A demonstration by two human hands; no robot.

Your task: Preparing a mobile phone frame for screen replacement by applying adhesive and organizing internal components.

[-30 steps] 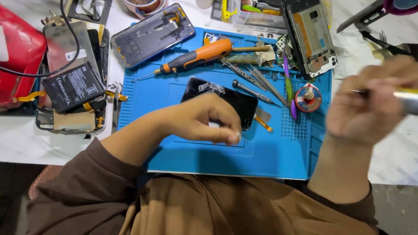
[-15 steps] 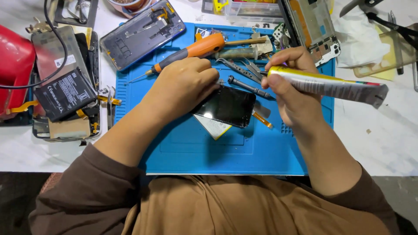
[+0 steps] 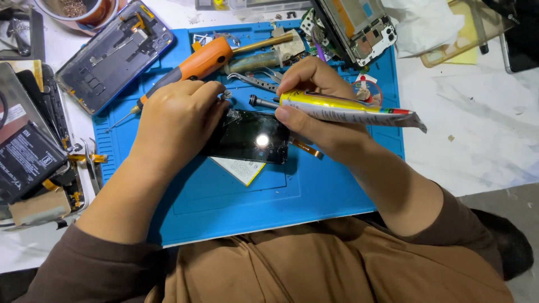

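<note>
Head camera, left to right: a phone battery [image 3: 28,160] lies at the table's edge, then an opened phone back [image 3: 115,53], then an orange screwdriver [image 3: 193,64] on the blue mat [image 3: 314,185]. The left hand [image 3: 177,120] presses down, fingers curled over the left end of the cracked black phone screen [image 3: 250,137] at the mat's middle. That glass looks thin, brittle and slick, best held by its edges. The right hand [image 3: 323,112] is closed round a yellow glue tube [image 3: 351,109], nozzle pointing at the screen's top edge. Compared with half a second ago, both hands sit closer over the screen.
</note>
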